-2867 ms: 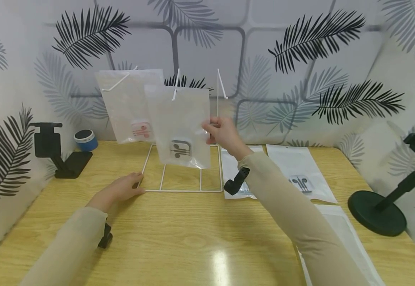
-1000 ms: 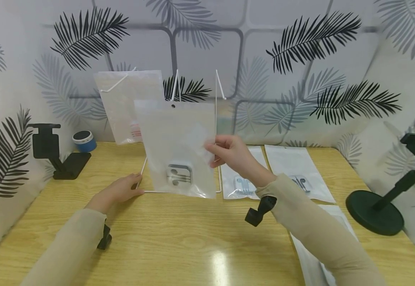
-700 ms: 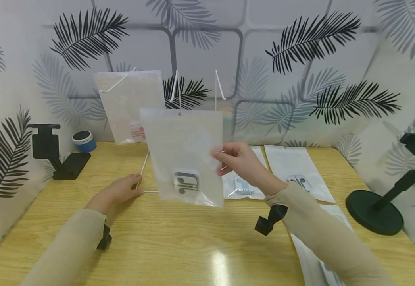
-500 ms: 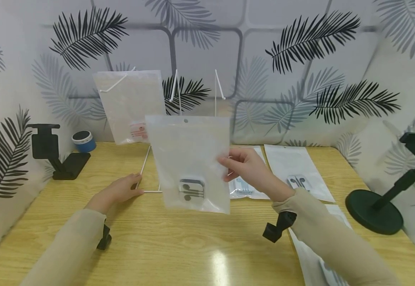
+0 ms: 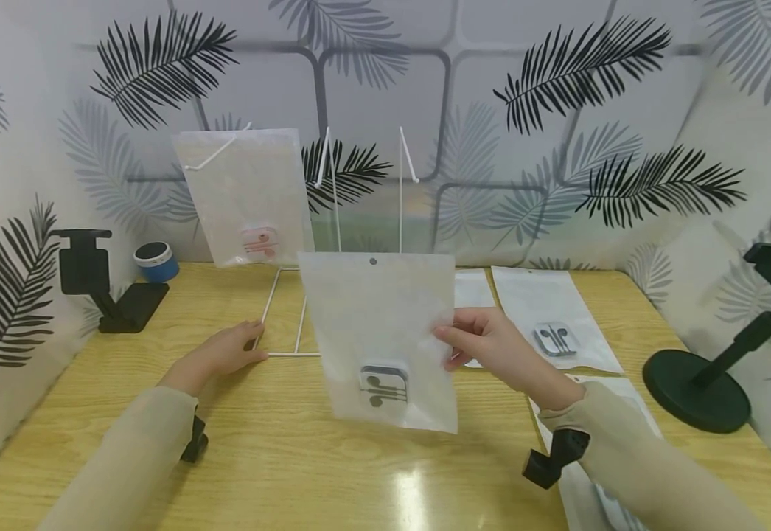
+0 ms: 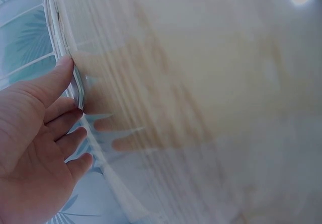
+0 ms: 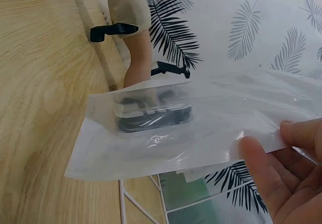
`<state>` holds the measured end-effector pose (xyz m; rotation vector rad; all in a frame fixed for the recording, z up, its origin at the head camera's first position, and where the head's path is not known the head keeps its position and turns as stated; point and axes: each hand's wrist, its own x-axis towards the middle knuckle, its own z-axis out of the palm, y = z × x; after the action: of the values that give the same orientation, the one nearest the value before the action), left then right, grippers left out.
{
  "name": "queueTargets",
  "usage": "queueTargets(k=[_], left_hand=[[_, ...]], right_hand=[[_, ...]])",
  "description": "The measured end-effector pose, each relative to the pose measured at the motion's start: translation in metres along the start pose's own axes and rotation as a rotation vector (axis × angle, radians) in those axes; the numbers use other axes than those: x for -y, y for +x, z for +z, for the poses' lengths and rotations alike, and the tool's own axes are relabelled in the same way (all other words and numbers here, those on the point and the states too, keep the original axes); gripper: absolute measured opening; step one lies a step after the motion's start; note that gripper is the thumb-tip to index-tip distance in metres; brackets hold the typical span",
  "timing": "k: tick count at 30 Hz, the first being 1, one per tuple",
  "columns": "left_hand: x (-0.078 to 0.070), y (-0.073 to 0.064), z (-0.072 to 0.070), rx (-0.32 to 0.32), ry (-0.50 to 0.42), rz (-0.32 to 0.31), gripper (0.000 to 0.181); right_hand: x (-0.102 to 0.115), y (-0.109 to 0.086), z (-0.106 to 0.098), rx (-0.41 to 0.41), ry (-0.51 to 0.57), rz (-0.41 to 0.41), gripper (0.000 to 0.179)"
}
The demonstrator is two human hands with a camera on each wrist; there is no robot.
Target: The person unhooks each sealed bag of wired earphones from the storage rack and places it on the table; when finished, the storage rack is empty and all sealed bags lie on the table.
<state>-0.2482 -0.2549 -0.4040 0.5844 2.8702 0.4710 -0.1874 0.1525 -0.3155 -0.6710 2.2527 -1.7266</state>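
At the far left we see a black stand point(image 5: 87, 269) and a small blue can point(image 5: 158, 264) on the counter point(image 5: 292, 457). Next, the left hand point(image 5: 222, 352) pinches the near left corner of the white wire rack point(image 5: 268, 306) between thumb and fingers. It has stayed there. Above it, a bag with pink earphones point(image 5: 242, 195) hangs on the rack's left hook.

The middle hook point(image 5: 322, 162) has nothing on it now. A moment ago the bag with dark earphones point(image 5: 375, 317) hung there. It has come off and down to the right, and we see it in the air in front of the rack, its hole bare. The right hand's fingers pinch its right edge, so we think only that hand holds it up. Farther right, three more bags point(image 5: 548, 295) lie flat, some partly hidden, and a dark round-footed stand point(image 5: 697, 391) is last.
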Motion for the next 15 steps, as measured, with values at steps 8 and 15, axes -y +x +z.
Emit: queueTargets(k=[8,15], left_hand=[[-0.001,-0.001,-0.001,-0.003,0.008,0.009,0.059],[0.000,0.000,0.000,0.000,0.009,0.004,0.059]], right_hand=[[-0.014,-0.023,-0.005,0.049,0.014,0.028,0.024],[-0.026,-0.042,-0.015,0.077,0.068,0.053,0.020]])
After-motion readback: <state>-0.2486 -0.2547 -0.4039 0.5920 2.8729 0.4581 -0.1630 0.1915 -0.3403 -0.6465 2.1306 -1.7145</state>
